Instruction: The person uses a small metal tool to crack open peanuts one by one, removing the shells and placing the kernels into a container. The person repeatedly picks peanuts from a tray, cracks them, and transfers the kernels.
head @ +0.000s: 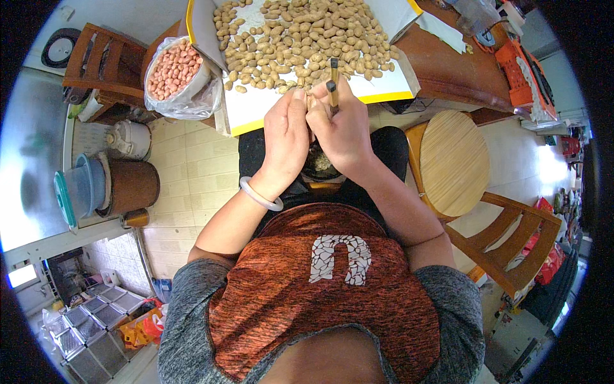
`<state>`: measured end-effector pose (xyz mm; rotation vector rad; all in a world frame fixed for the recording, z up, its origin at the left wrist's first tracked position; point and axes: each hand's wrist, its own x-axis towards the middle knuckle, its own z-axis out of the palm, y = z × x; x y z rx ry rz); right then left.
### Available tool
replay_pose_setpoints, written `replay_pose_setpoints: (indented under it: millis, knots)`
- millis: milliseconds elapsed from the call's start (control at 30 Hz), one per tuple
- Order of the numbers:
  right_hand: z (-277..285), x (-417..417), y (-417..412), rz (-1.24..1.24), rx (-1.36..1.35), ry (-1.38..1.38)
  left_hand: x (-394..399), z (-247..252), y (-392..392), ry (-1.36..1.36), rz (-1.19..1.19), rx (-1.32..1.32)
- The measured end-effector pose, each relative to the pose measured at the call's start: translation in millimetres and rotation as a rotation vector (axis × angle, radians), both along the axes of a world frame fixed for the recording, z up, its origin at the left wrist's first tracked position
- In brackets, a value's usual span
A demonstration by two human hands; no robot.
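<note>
My left hand [288, 137], with a pale bangle [261, 193] on its wrist, and my right hand [343, 129] meet at the near edge of an open cardboard box [261, 103]. Between their fingertips is a peanut [311, 102], partly covered by the fingers. My right hand also holds a gold-coloured metal tool with black-tipped handles [334, 79]; its working end is hidden. Many unshelled peanuts [307, 38] lie spread in the box. Left of the box, a tub lined with a plastic bag [184, 98] holds shelled peanuts with pink skins [172, 69].
A dark container [319, 161] with shell bits sits below my hands, between the legs. A round-topped stool [454, 163] and a wooden chair [508, 240] stand at the right. Another wooden chair [98, 62] is at the upper left, above a brown bucket [132, 187]. An orange basket [520, 74] rests on the table [460, 72].
</note>
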<state>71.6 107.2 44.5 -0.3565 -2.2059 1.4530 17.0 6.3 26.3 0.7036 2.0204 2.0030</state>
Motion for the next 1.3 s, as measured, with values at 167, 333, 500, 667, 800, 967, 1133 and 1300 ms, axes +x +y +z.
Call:
replay_pose_setpoints:
  millis: [167,333,500,667,800,967,1133,1300]
  knots:
    - [3,1,0,0.038,-0.046,0.007,-2,-1,-4,-0.022,-0.018,-0.107]
    - [7,1,9,0.085,0.093,-0.004,-6,-1,-4,0.007,-0.029,-0.068]
    - [5,1,9,0.074,0.086,-0.032,-5,1,-4,-0.143,-0.091,0.008]
    - [-7,1,4,0.021,0.117,0.063,-1,1,6,-0.193,-0.045,0.101]
    - [-16,2,4,0.009,0.165,0.160,4,-2,9,-0.325,-0.116,0.242]
    - [-10,4,21,0.107,0.012,0.030,-5,-4,4,-0.296,-0.224,0.133]
    - [-5,6,31,0.197,-0.255,0.010,-8,-3,-1,-0.346,-0.327,0.071]
    - [-13,1,13,0.029,-0.086,0.065,0,-5,8,-0.305,-0.152,0.147]
